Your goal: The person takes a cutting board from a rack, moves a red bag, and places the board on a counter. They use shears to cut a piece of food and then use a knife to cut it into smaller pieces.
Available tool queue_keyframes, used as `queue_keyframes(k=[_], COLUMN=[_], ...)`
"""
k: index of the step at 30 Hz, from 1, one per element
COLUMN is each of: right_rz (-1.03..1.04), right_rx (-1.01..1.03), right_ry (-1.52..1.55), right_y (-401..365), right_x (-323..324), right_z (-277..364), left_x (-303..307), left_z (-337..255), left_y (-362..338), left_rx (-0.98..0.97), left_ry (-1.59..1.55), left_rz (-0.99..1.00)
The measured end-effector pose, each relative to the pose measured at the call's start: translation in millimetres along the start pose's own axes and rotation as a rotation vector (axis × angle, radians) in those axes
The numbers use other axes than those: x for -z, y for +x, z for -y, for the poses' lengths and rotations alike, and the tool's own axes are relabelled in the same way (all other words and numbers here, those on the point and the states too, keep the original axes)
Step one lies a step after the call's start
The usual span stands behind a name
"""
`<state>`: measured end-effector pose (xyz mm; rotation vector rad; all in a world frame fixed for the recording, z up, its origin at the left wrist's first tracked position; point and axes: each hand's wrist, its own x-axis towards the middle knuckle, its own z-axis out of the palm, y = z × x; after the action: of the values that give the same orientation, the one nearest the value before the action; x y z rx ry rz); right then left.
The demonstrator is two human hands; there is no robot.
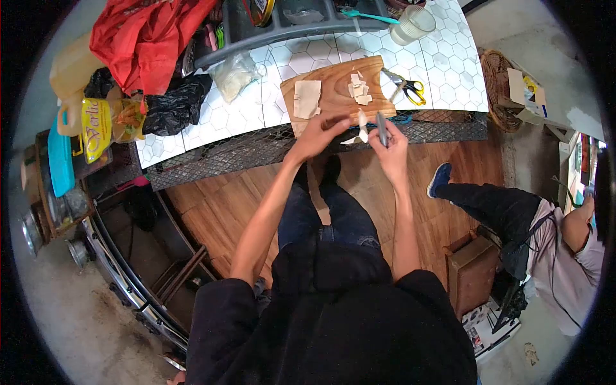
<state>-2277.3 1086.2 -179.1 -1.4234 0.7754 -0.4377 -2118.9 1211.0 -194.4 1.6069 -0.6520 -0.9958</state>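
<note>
My left hand is over the front edge of a wooden board, fingers stretched out and apart, with nothing visible in them. My right hand is closed around a dark grey, slim tool that points up toward the board; its kind is not clear. Between the hands is a narrow white piece; whether a hand touches it I cannot make out. On the board lie a flat beige sheet and several small cut beige pieces. Yellow-handled scissors rest at the board's right.
A clear plastic bag and a grey tray lie behind the board. A glass stands at back right. Red cloth and black bags crowd the left. Another person's leg extends from the right.
</note>
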Motion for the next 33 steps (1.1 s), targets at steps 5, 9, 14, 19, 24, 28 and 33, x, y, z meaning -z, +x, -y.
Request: queue_keyframes(k=[5,9,14,19,24,28,33], right_rz=[0.252,0.376,0.260,0.054,-0.058,0.028,-0.002], right_rx=[-0.020,-0.113,-0.069,0.048,0.094,-0.126,-0.145], right_ry=[-0.058,-0.078,0.004,-0.218,-0.339,-0.095,-0.038], right_y=[10.2,6.4,-1.3,8.1,22.0,14.9,1.7], right_x=[-26.9,-51.3,-72.2,-76.3,-78.6,-74.2,-71.3], right_z=[7.2,10.9,-10.9,-19.9,-18.9,-21.6,-22.1], left_x=[20.1,29.2,31.1,24.9,23.2,16.7,1.2], left_z=[16.3,29.1,26.7,28.5,15.7,14.9,16.9], left_y=[-36.8,-57.4,-66.4,-57.9,-58.3,-50.2,-42.4], left_rx=[0.273,0.222,0.265,0.189,0.099,0.076,0.084], left_ry=[-0.511,-0.783,-0.680,-0.515,-0.489,-0.479,-0.358], left_rz=[0.249,0.174,0.029,-0.181,-0.305,-0.280,-0.324])
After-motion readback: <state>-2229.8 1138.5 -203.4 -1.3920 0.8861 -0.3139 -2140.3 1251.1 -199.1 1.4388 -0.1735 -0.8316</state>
